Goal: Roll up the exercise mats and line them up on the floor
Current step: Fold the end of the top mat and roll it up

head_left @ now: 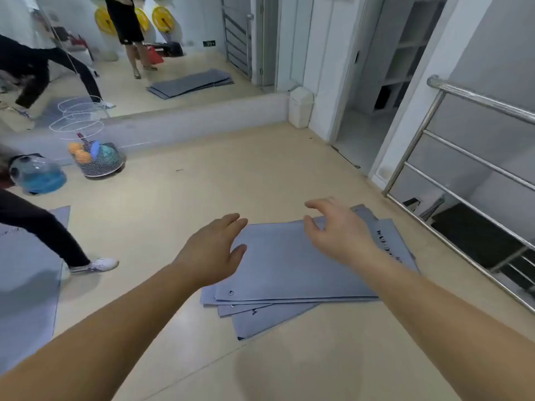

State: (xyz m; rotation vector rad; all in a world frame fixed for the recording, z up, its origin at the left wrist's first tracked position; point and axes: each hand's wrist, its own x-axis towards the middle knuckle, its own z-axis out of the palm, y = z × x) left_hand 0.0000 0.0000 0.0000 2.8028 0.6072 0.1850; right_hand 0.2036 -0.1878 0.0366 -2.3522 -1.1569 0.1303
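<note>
Head view. Holds spread, empty left hand over grey mats stacked flat, askew on the floor; loosely open right hand above their far edge. Best gripping one short edge evenly, rolling tight.

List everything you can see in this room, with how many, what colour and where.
mats: about four, grey-blue, stacked flat on the floor, fanned at the near end
single mat: one, grey-blue, flat at the left edge
basket: one, wire, by the mirror's ledge, holding orange and blue balls
jug: one, clear and blue, left of the basket
bin: one, white, far corner
railing: one, steel, right side
mirror: one, far wall, reflecting people and mats
leg: one, black trousers, white shoe, left side
left hand: open, above the stack's left side
right hand: open, above the stack's far end
</note>
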